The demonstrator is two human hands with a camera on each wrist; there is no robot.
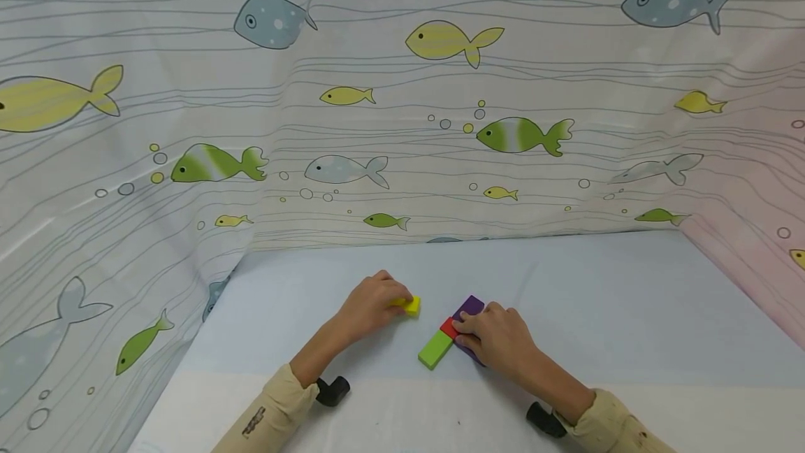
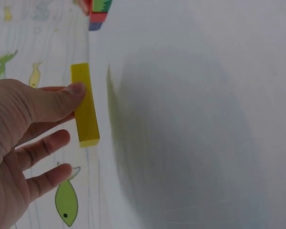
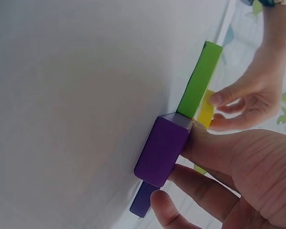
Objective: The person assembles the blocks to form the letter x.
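Note:
My left hand [image 1: 376, 304] pinches a long yellow block [image 2: 86, 109] between thumb and fingers, to the left of a group of blocks. That group has a light green block [image 1: 435, 349], a small red block [image 1: 449, 328] and a dark purple block [image 1: 469, 307] in a slanting line. My right hand [image 1: 499, 338] is at the group, fingertips over the red block. Another purple block [image 3: 162, 150] lies partly under this hand, held between its thumb and fingers in the right wrist view.
The blocks lie on a pale table [image 1: 597, 313]. Behind and beside it hangs a white curtain [image 1: 377, 131] printed with fish. Dark wrist devices [image 1: 333, 391] sit by both sleeves.

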